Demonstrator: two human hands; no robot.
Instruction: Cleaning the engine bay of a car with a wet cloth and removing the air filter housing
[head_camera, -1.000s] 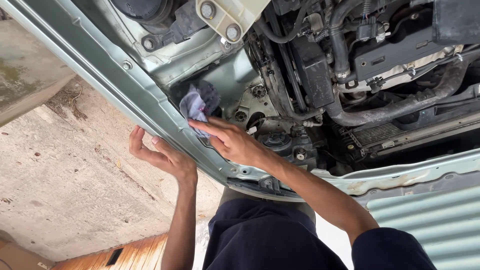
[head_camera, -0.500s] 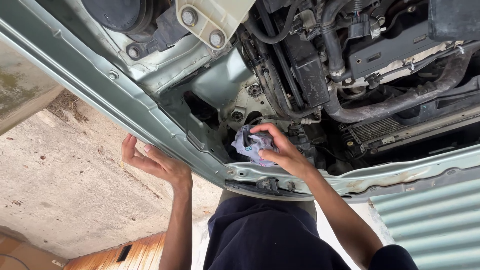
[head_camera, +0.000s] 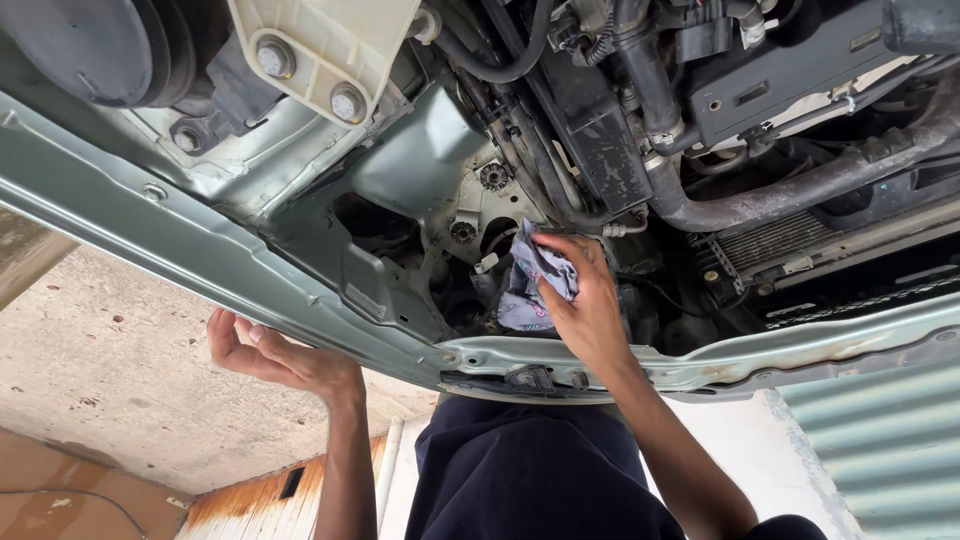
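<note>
1. The right hand (head_camera: 590, 305) is down inside the engine bay with a crumpled cloth (head_camera: 535, 280) bunched in its grip; fingers are curled round the top of the wad and the rest hangs loose below the palm, pale blue-grey with a bit of pink print on it.

2. The cloth sits just above the front crossmember (head_camera: 700, 360), pressed in among the dark parts below the thick black hose (head_camera: 800, 190); can't tell exactly which part it's touching, too much shadow in there.

3. The left hand (head_camera: 280, 360) isn't holding anything; the palm is spread and cupped up against the lower edge of the green body rail (head_camera: 200, 250), looks to me like it's just bracing.

4. Handling-wise I'd say the rag is about as easy as it gets; light, soft, no stiffness at all, so it goes wherever the fingers push it; it'll squash into gaps but it'll also snag on clips and bolt heads, and there are plenty around it.

5. Best place to hold it is where it's held now, I reckon; a fat wad in the palm with the loose tail tucked in; pinch it by one corner and it just flops about.

6. If it's picked up any oil it could get slick, though I can't see stains from here.
</note>
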